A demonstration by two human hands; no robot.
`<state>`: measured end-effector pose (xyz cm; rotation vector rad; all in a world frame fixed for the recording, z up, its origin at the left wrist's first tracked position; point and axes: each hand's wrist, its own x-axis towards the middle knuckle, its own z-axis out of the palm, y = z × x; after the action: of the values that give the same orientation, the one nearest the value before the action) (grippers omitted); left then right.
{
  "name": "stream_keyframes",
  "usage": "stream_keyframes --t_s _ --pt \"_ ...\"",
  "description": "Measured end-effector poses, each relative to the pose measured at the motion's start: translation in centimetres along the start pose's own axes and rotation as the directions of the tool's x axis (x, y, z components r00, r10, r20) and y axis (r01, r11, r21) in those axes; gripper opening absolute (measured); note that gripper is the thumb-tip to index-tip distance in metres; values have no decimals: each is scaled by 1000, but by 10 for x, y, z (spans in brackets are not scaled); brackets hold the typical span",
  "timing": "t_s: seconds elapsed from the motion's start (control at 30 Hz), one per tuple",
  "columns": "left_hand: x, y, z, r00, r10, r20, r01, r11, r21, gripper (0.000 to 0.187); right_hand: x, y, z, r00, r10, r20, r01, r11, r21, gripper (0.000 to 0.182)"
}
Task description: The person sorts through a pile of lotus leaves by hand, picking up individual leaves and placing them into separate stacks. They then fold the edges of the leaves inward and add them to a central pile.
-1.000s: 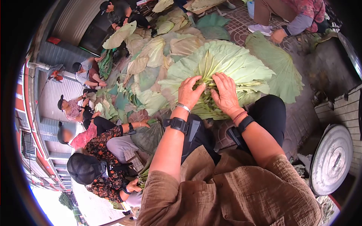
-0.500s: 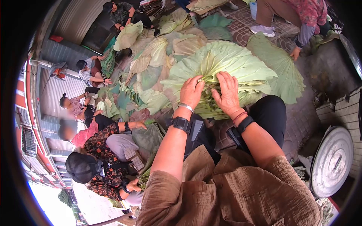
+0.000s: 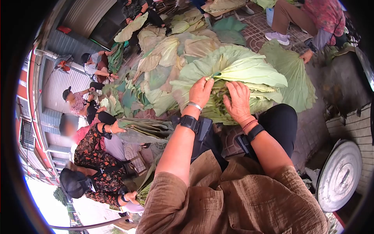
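Note:
A large stack of pale green lotus leaves [image 3: 245,69] fans out over my knees, its folded layers showing below the top leaf. My left hand [image 3: 200,92] pinches the gathered middle of the top leaf, and a small dark green tip sticks out past the fingers. On the stack's near side rests my right hand [image 3: 237,100], fingers stretched and thumb apart, touching the leaf edges beside the bunched stems. The underside of the stack is hidden.
Many loose lotus leaves [image 3: 165,54] cover the ground ahead. To my left a co-worker [image 3: 103,156] holds a folded leaf bundle [image 3: 146,129]. Another person's hand [image 3: 307,55] touches a spread leaf [image 3: 290,74] at right. A round metal lid [image 3: 339,177] stands near my right side.
My left hand has closed on the leaf's middle, and the top leaf has lifted and folded slightly. My right hand has shifted slightly down. The co-worker at left has raised a leaf bundle.

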<state>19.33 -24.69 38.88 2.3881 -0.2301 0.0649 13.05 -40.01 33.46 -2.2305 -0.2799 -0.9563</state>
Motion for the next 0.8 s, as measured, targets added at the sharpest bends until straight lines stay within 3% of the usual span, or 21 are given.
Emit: stream_keyframes --t_s 0.03,0.1,0.23,0.37,0.43,0.53,0.57,0.6,0.63,0.7,0.8 --pt "-2 -2 1 1000 -2 -1 2 1000 -1 37 0 -1 0 1000 20 12 -20 1000 -7 48" --pt "-8 -4 3 940 334 -74 -319 933 164 38 1 1 1 999 44 24 -44 999 -3 49" --pt "-6 -9 2 982 189 -21 -188 980 59 39 1 3 5 997 63 46 -62 998 -33 50" --pt "-5 -4 0 984 168 -67 -167 986 17 37 3 2 3 996 59 64 -57 998 -34 51" --pt "0 -11 2 999 -11 -30 6 983 -182 37 1 6 9 997 62 52 -60 997 -53 51" --pt "3 -7 -2 995 -80 -66 74 993 -91 36 4 4 6 997 48 62 -45 998 -51 51" --pt "4 -12 7 984 3 -176 -40 977 -210 31 6 2 4 996 59 70 -55 997 -50 50" --pt "4 -8 7 984 15 -176 -64 959 -276 29 7 0 3 995 68 78 -66 998 -24 50" --pt "5 -5 9 983 24 -180 -72 961 -266 27 8 -1 2 993 75 89 -75 997 2 51" --pt "15 -16 20 925 156 -347 -214 967 -135 26 7 2 9 995 37 97 -31 998 -63 53" --pt "15 -9 9 884 -6 -467 -117 966 -232 26 5 5 9 993 17 118 -7 997 -78 53"
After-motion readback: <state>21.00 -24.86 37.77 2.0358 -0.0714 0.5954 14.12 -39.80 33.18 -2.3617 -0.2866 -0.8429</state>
